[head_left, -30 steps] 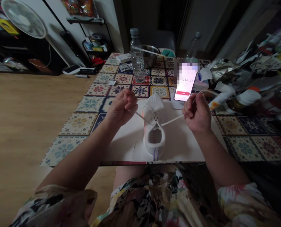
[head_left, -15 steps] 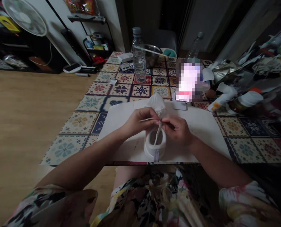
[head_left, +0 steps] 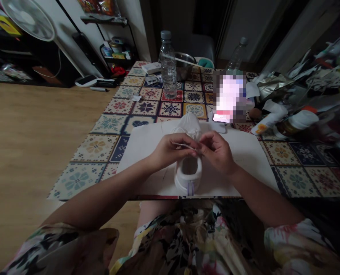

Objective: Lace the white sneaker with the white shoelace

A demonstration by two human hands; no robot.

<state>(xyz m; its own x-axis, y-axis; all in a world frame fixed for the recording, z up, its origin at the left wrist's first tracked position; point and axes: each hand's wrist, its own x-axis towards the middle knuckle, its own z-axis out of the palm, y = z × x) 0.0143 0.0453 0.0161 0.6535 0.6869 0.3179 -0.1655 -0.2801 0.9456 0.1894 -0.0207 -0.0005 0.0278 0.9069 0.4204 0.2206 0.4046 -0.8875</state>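
A white shoe [head_left: 188, 181] rests on a white sheet [head_left: 147, 141], its heel with a pale purple stripe towards me and its toe pointing away. Above the shoe's opening, my left hand [head_left: 174, 149] pinches a white shoelace [head_left: 184, 145] between thumb and fingers. My right hand [head_left: 217, 152] meets it from the right, thumb and forefinger closed on the lace close to the left fingertips. Both hands hide the middle of the shoe, where the lacing lies. How the lace runs between the fingertips is too small to make out.
Beyond the sheet stand a clear plastic bottle [head_left: 169, 68], a metal bowl [head_left: 184, 68] and a propped-up device with a blurred bright screen [head_left: 228, 97]. Bottles and a white tube [head_left: 268, 121] crowd the right side of the patterned tablecloth [head_left: 98, 145]. A fan [head_left: 28, 17] stands at the far left.
The lace end that hung down into the shoe's opening has been drawn up between the fingers. My right hand has turned and its fingers have lifted slightly.
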